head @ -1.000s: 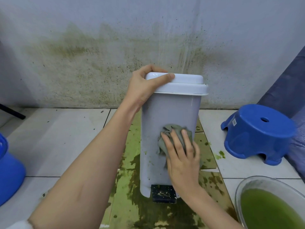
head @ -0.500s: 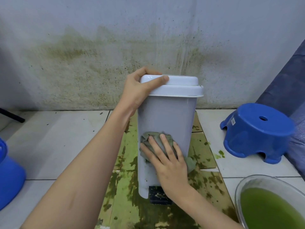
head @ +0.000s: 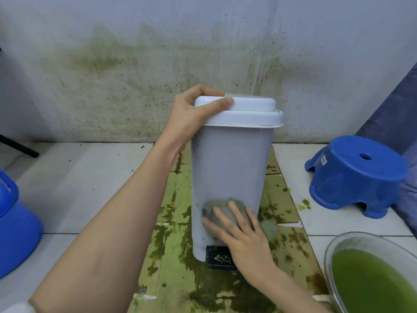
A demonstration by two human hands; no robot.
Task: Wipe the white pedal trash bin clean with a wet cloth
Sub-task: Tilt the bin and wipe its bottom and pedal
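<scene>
The white pedal trash bin (head: 230,168) stands upright on stained cardboard (head: 176,256) on the tiled floor, just in front of the wall. The left hand (head: 191,116) grasps the lid's (head: 246,109) left corner, thumb along the front edge, fingers over the top. The right hand (head: 243,233) presses a wet grey cloth (head: 216,208) flat against the lower front panel, fingers extended, just above the black pedal (head: 218,258).

Assessment: wiping of the lower front face is in hand. Small green specks show beside the cloth at the left edge. To do this well, maintain firm downward bracing on the lid so the bin cannot tip or slide on the wet cardboard; overlap strokes to both edges. The basin (head: 352,242) of green liquid at near right looks soiled; rinsing there risks re-smearing.
</scene>
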